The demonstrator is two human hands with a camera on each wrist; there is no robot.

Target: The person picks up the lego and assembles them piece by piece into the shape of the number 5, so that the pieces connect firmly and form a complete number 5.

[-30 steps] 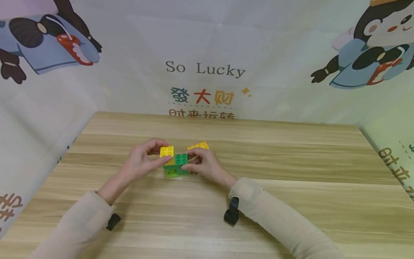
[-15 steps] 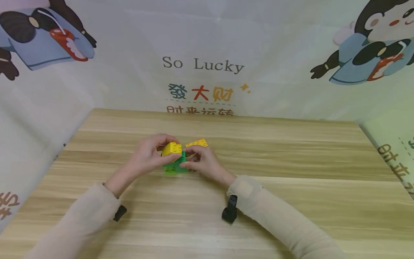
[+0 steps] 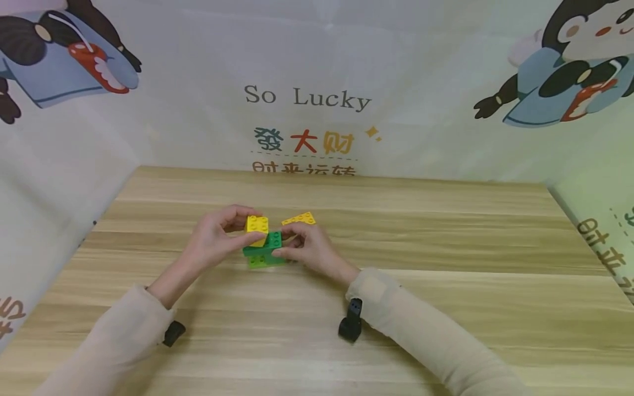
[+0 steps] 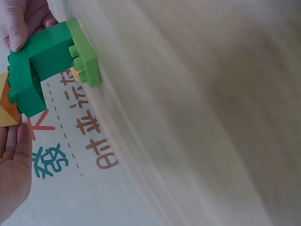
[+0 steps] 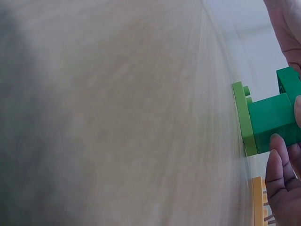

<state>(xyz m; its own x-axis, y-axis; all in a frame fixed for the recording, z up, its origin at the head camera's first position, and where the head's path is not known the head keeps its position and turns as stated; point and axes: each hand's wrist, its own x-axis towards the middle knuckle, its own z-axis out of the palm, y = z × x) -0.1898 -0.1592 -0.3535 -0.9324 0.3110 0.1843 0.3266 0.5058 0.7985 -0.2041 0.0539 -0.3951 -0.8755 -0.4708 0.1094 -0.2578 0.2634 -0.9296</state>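
My left hand (image 3: 215, 234) pinches a yellow toy building brick (image 3: 257, 224) between thumb and fingers. It sits over the left end of an upper dark green brick (image 3: 274, 240), slightly tilted. In the left wrist view the yellow brick (image 4: 7, 106) is right at the studs of that green brick (image 4: 27, 89). Below is another dark green brick (image 5: 273, 115), standing on a light green plate (image 5: 244, 117) with exposed studs. My right hand (image 3: 317, 250) grips the green stack from the right, thumb in front; its fingers partly hide the stack.
A yellow studded plate (image 3: 299, 219) lies on the wooden table (image 3: 421, 231) just behind my right hand. A printed cloth backdrop (image 3: 421, 82) rises at the table's back and sides. A black wrist camera (image 3: 351, 322) hangs at the right sleeve.
Half a second ago the yellow brick was tipped further and more to the right over the green; now it is back left and more level. My right hand stays on the stack.
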